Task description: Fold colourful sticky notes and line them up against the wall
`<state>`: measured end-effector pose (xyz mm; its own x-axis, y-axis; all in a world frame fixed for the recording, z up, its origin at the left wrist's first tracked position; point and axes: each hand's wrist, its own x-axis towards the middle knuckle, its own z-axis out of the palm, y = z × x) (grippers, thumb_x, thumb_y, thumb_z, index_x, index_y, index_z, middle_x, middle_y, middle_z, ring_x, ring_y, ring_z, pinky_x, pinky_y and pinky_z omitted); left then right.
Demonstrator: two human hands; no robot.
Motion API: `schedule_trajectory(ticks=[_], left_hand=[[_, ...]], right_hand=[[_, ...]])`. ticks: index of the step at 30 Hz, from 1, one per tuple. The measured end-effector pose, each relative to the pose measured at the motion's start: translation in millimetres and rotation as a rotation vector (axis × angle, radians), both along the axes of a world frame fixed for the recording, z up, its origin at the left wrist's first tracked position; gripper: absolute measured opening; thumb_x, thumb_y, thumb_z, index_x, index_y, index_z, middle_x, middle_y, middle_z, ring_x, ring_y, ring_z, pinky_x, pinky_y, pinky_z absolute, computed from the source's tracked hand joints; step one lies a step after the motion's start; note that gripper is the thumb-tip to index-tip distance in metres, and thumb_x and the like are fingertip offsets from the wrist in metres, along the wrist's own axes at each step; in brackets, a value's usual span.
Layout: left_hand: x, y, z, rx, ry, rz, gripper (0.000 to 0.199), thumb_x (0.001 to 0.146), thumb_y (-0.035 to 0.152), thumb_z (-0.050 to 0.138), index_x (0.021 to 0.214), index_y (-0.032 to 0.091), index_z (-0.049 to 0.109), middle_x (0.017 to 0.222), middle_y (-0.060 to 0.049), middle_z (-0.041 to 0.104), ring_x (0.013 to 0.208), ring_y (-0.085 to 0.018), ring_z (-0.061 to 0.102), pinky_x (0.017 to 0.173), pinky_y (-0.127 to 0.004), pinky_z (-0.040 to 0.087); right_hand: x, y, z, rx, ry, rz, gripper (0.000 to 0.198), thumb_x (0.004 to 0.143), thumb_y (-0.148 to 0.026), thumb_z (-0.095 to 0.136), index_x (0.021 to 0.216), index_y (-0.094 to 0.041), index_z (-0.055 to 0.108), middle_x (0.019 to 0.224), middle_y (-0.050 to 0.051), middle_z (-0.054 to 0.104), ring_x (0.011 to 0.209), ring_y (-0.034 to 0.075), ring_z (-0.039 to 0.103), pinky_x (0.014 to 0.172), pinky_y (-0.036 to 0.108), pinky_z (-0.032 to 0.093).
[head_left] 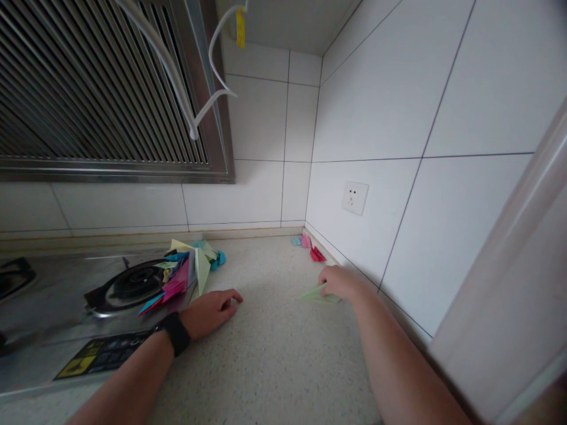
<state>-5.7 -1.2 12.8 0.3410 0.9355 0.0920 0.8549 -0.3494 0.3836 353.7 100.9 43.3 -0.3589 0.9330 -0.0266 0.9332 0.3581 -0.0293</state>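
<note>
My right hand (340, 282) pinches a pale green folded paper plane (314, 293) low over the counter near the right wall. The fingers cover part of the paper. My left hand (213, 310), with a black watch (175, 333) on the wrist, rests on the counter beside the stove. Its fingers are loosely bent and apart, with nothing in them. Just beyond it lies a heap of colourful folded paper: a pale yellow-green piece (202, 268), a magenta piece (177, 283) and blue pieces among them. By the far corner sit a red folded paper (317, 254) and a pink one (305, 241).
A speckled counter (270, 354) spans the middle. To the left is a gas stove (39, 319) with a black burner (137, 283), partly under the paper heap. Above it hangs a range hood (101, 88) with a white cable (166, 59). The tiled right wall has a socket (355, 198).
</note>
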Motion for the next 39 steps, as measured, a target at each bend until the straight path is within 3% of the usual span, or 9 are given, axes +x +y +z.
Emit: schedule_trajectory(ticks=[6,9,12,17,20,23,26,33,39], left_hand=[[6,-5,7.7,0.024,0.064,-0.011,0.033,0.087,0.033,0.043,0.114,0.025,0.060,0.084,-0.003,0.065,0.080,-0.018,0.060,0.068,-0.026,0.039],[7,-7,11.9,0.077,0.068,-0.013,0.032,0.087,0.029,0.044,0.114,0.026,0.060,0.084,-0.002,0.065,0.081,-0.018,0.060,0.069,-0.026,0.039],[3,-5,13.7,0.137,0.058,0.033,0.029,0.087,0.029,0.045,0.111,0.027,0.061,0.086,-0.002,0.065,0.083,-0.018,0.060,0.071,-0.026,0.041],[-19,2,19.2,0.230,0.100,0.233,0.024,0.087,0.030,0.047,0.104,0.024,0.063,0.090,-0.005,0.065,0.090,-0.021,0.059,0.078,-0.029,0.042],[-40,4,25.6,0.337,0.140,0.425,0.024,0.087,0.029,0.048,0.103,0.021,0.063,0.099,-0.008,0.064,0.097,-0.023,0.058,0.085,-0.031,0.039],[-67,4,28.5,0.407,0.193,0.640,0.026,0.087,0.033,0.047,0.103,0.020,0.062,0.105,-0.011,0.063,0.103,-0.025,0.056,0.092,-0.035,0.036],[-93,4,25.5,0.314,0.176,0.747,0.031,0.085,0.038,0.049,0.106,0.019,0.060,0.105,-0.014,0.065,0.101,-0.027,0.059,0.088,-0.036,0.039],[-114,-2,21.8,0.095,0.131,0.787,0.046,0.075,0.057,0.053,0.105,0.022,0.061,0.102,-0.012,0.069,0.096,-0.033,0.063,0.074,-0.036,0.043],[-112,-5,21.6,0.047,0.141,0.719,0.036,0.072,0.046,0.062,0.101,0.023,0.066,0.098,-0.010,0.069,0.092,-0.029,0.064,0.072,-0.032,0.042]], right_hand=[[-4,-5,5,0.035,0.055,0.064,0.027,0.059,-0.029,0.075,0.086,-0.026,0.073,0.083,0.003,0.071,0.076,0.019,0.063,0.062,0.025,0.039],[-16,-9,15,0.156,0.183,0.255,0.033,0.058,-0.043,0.079,0.084,-0.023,0.071,0.083,0.003,0.068,0.080,0.020,0.060,0.072,0.029,0.039],[-41,-18,19,0.298,0.321,0.429,0.027,0.072,-0.047,0.071,0.080,-0.021,0.068,0.080,0.004,0.066,0.082,0.019,0.057,0.081,0.032,0.036],[-88,-39,-1,0.185,0.408,0.714,0.026,0.083,-0.043,0.063,0.073,-0.018,0.065,0.071,0.002,0.063,0.076,0.016,0.055,0.078,0.030,0.036],[-105,-46,-13,0.112,0.410,0.822,0.028,0.087,-0.041,0.059,0.073,-0.018,0.064,0.069,0.002,0.062,0.073,0.015,0.055,0.078,0.030,0.037],[-110,-49,-16,0.101,0.432,0.844,0.029,0.089,-0.040,0.056,0.073,-0.018,0.064,0.068,0.002,0.061,0.073,0.015,0.055,0.077,0.030,0.037],[-108,-49,-15,0.104,0.449,0.829,0.028,0.089,-0.039,0.055,0.073,-0.017,0.063,0.068,0.002,0.061,0.073,0.015,0.054,0.075,0.029,0.038],[-99,-44,-14,0.106,0.459,0.787,0.023,0.089,-0.033,0.055,0.074,-0.017,0.063,0.070,0.002,0.062,0.074,0.015,0.055,0.073,0.027,0.038],[-97,-42,-15,0.083,0.467,0.775,0.022,0.090,-0.032,0.055,0.076,-0.017,0.065,0.072,0.002,0.064,0.076,0.015,0.056,0.074,0.026,0.038]])
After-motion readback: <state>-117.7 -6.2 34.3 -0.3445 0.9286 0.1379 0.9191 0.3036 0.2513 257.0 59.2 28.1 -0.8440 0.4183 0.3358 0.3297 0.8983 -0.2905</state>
